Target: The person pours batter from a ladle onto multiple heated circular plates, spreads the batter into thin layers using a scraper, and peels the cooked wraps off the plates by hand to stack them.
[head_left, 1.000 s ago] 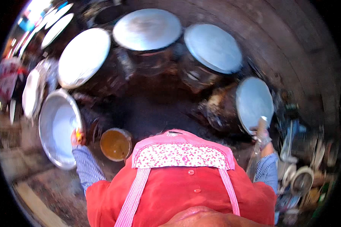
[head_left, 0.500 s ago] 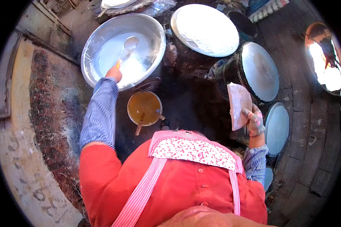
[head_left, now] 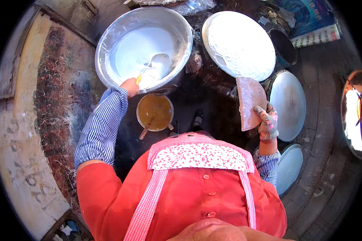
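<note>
Closed round the orange-yellow handle of a ladle (head_left: pixel 161 62), my left hand (head_left: pixel 130 86) is at the near rim of a large metal basin (head_left: pixel 107 38). The ladle's bowl is down at the white liquid (head_left: pixel 138 44) inside. My right hand (head_left: pixel 267 121), in a stained patterned glove, grips a half-round flat scraper (head_left: pixel 250 103) by its curved side, straight edge toward the left. Just beyond the scraper lies a round griddle (head_left: pixel 239 46) covered with a white layer. A bare grey griddle (head_left: pixel 288 106) is beside my right hand.
Between me and the basin stands a bucket (head_left: pixel 173 114) of yellow-brown liquid, a stick (head_left: pixel 145 130) leaning in it. Another round griddle (head_left: pixel 290 168) sits near my right forearm. A dark pot (head_left: pixel 283 47) stands behind the griddles; a wall panel (head_left: pixel 24 132) runs along the left.
The whole view has shifted. The ladle's bowl has moved to the near right part of the basin. My right hand keeps hold of the scraper, now closer to the white-covered griddle.
</note>
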{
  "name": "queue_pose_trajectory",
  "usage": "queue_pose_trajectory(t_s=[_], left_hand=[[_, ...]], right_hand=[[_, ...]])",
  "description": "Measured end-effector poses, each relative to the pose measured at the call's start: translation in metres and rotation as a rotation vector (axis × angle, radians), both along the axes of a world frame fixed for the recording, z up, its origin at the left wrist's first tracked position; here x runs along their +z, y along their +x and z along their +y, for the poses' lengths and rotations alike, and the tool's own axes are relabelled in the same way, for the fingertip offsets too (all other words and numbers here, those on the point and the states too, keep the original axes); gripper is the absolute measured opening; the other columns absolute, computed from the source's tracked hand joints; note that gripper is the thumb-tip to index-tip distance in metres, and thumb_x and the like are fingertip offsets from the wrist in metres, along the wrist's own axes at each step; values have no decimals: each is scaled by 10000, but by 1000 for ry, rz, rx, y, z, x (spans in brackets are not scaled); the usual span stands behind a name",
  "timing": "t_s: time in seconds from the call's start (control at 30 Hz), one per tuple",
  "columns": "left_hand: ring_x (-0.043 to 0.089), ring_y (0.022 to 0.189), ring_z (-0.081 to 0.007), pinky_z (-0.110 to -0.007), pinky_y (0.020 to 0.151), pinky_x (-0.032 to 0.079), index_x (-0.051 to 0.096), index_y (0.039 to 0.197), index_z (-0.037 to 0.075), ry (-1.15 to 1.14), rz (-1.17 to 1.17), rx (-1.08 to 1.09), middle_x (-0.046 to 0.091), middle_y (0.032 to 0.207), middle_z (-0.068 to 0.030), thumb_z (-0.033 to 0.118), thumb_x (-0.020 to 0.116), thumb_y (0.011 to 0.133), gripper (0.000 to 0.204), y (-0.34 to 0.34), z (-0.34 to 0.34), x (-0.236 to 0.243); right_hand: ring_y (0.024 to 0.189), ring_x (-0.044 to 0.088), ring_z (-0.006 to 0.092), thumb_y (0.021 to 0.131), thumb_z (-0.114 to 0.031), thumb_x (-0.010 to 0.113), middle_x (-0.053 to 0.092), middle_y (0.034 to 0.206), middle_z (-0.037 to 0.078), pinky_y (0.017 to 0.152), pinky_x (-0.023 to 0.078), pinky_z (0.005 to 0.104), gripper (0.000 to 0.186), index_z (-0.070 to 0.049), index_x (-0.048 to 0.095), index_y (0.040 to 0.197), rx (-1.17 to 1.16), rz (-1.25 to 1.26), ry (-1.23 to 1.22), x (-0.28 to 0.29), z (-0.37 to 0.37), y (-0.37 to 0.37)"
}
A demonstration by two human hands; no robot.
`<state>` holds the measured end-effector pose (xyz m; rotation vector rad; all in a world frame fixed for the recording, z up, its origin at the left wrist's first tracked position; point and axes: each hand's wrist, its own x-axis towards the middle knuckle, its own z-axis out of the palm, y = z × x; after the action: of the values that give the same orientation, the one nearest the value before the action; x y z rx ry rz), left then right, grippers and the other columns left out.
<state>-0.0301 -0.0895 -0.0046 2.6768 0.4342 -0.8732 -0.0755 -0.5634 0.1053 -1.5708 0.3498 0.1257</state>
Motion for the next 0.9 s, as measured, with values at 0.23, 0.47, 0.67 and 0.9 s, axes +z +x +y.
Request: queue_pose_trajectory(t_s=[0.23, 0.47, 0.67, 0.9], left_hand=[[593, 839, -355, -433, 727, 461, 410, 1130, -21, 192, 143, -168, 593, 889, -238, 34, 445, 782, 354, -29, -30, 35], [580, 528, -234, -390, 553, 473, 569, 845, -51, -156, 411, 177, 585, 643, -162, 113, 458, 793, 205, -2, -30, 33], [615, 765, -320, -381, 677, 493, 529, 855, -54, 164, -116, 65, 608, 794, -215, 53, 463, 776, 148, 52, -66, -6], [599, 866, -324, -378, 746, 476, 468, 1036, -53, 258, 166, -177, 590, 933, -248, 52, 470, 779, 278, 26, -44, 65]], right_hand=[[726, 581, 146, 669, -62, 619, 612, 854, 87, 650, 477, 253, 320, 38, 571, 969, 129, -26, -18, 12, -25, 62], [746, 579, 147, 659, -37, 644, 609, 895, 77, 681, 472, 258, 334, 18, 570, 980, 109, 22, 59, 6, -57, 93], [781, 570, 144, 631, -28, 654, 609, 880, 55, 719, 458, 257, 344, 8, 581, 965, 122, 115, 15, 3, -62, 110], [789, 572, 142, 638, -47, 650, 615, 892, 64, 711, 450, 258, 336, 13, 587, 962, 257, 138, 52, 8, -30, 131]])
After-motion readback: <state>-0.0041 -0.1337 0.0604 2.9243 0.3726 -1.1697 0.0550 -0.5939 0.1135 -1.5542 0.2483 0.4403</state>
